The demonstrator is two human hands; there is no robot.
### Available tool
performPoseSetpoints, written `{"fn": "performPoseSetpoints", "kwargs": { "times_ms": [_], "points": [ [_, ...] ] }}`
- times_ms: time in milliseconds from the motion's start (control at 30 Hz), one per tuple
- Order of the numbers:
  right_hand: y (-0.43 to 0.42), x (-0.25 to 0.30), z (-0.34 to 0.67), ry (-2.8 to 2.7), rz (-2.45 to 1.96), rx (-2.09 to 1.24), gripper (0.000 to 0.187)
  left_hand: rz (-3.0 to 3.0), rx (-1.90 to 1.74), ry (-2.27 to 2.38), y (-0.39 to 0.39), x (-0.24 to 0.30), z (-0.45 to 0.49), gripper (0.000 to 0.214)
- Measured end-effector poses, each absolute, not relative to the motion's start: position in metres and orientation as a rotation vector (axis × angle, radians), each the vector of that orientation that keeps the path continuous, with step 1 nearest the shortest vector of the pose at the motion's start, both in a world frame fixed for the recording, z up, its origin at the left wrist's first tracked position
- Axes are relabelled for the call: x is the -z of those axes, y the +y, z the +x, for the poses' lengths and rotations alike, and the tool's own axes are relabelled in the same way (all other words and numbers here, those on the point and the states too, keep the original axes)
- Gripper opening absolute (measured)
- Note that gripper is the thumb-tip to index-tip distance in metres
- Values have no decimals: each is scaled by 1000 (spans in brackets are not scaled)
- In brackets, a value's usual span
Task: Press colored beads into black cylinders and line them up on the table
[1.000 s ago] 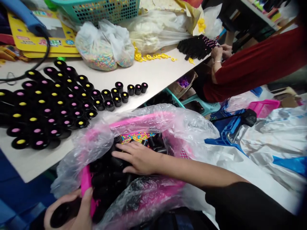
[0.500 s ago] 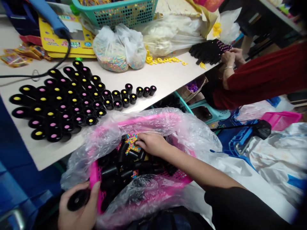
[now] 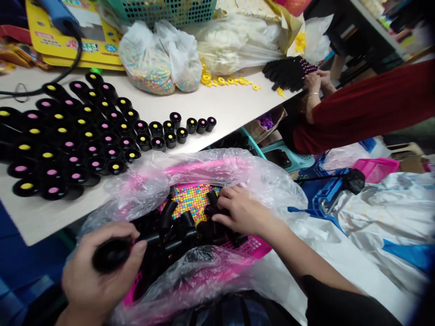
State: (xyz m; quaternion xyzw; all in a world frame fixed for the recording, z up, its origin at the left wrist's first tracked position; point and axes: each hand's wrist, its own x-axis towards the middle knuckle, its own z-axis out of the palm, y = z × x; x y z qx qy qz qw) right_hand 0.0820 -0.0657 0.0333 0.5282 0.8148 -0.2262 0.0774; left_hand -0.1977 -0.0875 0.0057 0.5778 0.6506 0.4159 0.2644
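My left hand point(image 3: 98, 271) is wrapped around a black plastic cup point(image 3: 112, 256), its dark round end facing me, at the near left of the pink basket point(image 3: 249, 244). Inside the basket, which has clear plastic film point(image 3: 272, 181) draped over its rim, lie many loose black cups point(image 3: 166, 215). Small multicoloured beads point(image 3: 193, 201) show among them. My right hand point(image 3: 243, 210) reaches into the basket's right side, fingers curved but apart, touching black cups at its fingertips. Its undersides are hidden, and no firm hold shows.
Black cups with yellow or pink dots point(image 3: 91, 149) stand grouped on the white table point(image 3: 142, 99). Behind are tied bags of beads point(image 3: 146, 68), yellow ring pieces point(image 3: 222, 81) and a teal basket point(image 3: 166, 11). At right, a co-worker's hands point(image 3: 316, 83) handle black pieces.
My right hand has moved right within the basket, and more beads are uncovered where black cups lay. My left hand has risen with its cup. The view has shifted slightly.
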Motion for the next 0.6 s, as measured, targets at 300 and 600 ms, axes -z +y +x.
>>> {"fn": "performPoseSetpoints", "kwargs": {
  "times_ms": [300,600],
  "points": [
    [-43,21,51,2443,1378,736,20,1606,-964,1533,-64,-2,-187,21],
    [-51,38,-1,2697,1417,1225,56,1392,-1212,1406,-57,5,-182,23]
  ]
}}
